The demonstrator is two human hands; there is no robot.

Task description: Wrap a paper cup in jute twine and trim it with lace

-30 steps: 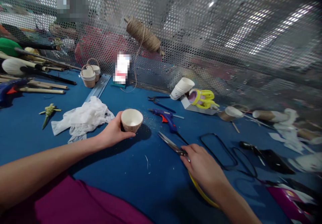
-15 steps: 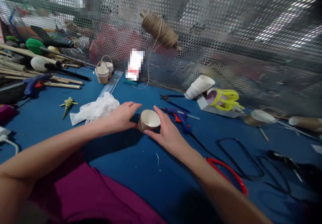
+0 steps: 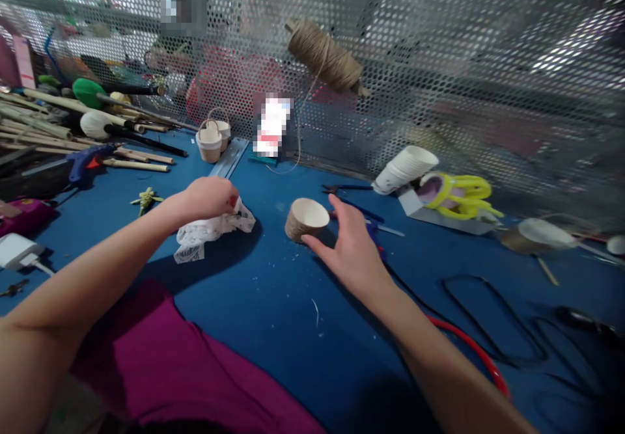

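Observation:
A small cup (image 3: 299,220), brown and rough outside with a pale inside, stands upright on the blue table (image 3: 273,356). My right hand (image 3: 359,245) is beside it, thumb and fingers spread apart around its right side; whether a fingertip still touches it is hard to tell. To the left, my left hand (image 3: 209,197) has its fingers closed on a bunched white lace-like cloth (image 3: 208,231), partly lifted off the table. Behind my right hand lies a blue glue gun (image 3: 375,231), mostly hidden.
Pliers (image 3: 354,190), a stack of white paper cups (image 3: 407,166) and yellow-handled scissors (image 3: 461,193) lie behind on the right. Two small baskets (image 3: 209,144) and a phone (image 3: 271,127) stand at the back, below a twine spool (image 3: 327,56). Bamboo sticks (image 3: 141,164) pile up left.
My left hand has left the cup, moved left and taken hold of the white cloth. My right hand has loosened around the cup and opened. The view has shifted slightly.

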